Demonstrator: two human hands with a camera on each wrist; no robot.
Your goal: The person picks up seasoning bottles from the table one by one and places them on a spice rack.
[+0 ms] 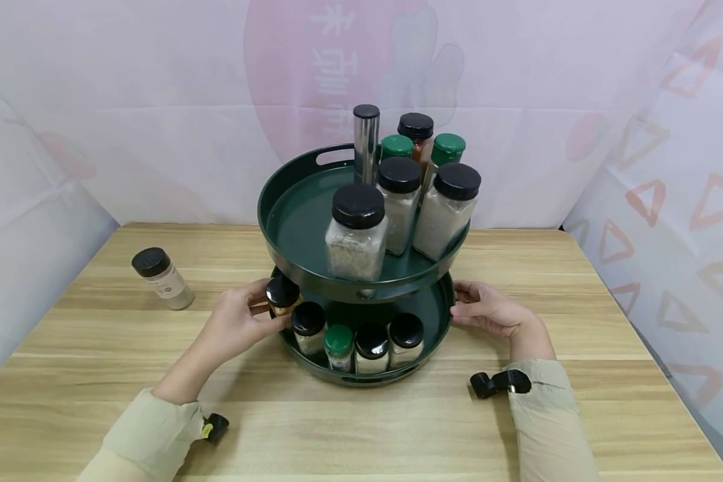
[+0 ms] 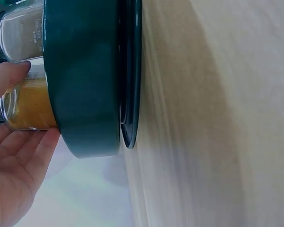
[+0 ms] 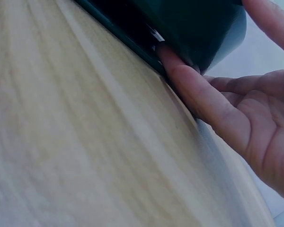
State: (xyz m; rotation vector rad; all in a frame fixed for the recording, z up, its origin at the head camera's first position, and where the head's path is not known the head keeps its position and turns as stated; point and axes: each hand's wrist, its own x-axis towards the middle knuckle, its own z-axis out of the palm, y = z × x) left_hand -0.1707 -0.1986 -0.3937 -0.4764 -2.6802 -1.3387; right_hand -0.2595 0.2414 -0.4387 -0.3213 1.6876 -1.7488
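A dark green two-tier round spice rack (image 1: 295, 194) stands on the table. At the left edge of its lower tier, my left hand (image 1: 241, 321) holds a spice jar (image 1: 282, 293) with a black lid. Orange-yellow powder fills that jar (image 2: 35, 106) in the left wrist view, its base partly hidden by the tier's wall. My right hand (image 1: 494, 309) grips the lower tier's right side, thumb near the rim and a finger reaching under the wall (image 3: 199, 33) in the right wrist view. More jars, one a green-lidded jar (image 1: 339, 345), line the lower tier's front.
On the upper tier stand several jars, including a black-lidded jar (image 1: 357, 241) at the front, around a metal post (image 1: 366, 144). Another black-lidded jar (image 1: 167, 281) stands apart on the wooden table (image 1: 361, 428), at the left. White printed cloth (image 1: 156, 154) hangs behind and at both sides.
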